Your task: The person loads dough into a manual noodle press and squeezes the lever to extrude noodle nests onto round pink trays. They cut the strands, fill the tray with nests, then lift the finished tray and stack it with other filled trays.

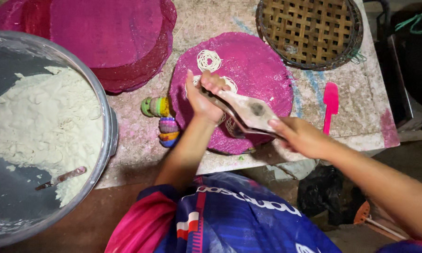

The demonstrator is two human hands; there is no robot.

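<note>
Hands (pixel 203 100) (pixel 300 136) around wooden press (pixel 248 112)

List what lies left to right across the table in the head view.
Metal basin of flour → colourful stacked rings → left hand → wooden press → right hand → pink spatula.
</note>
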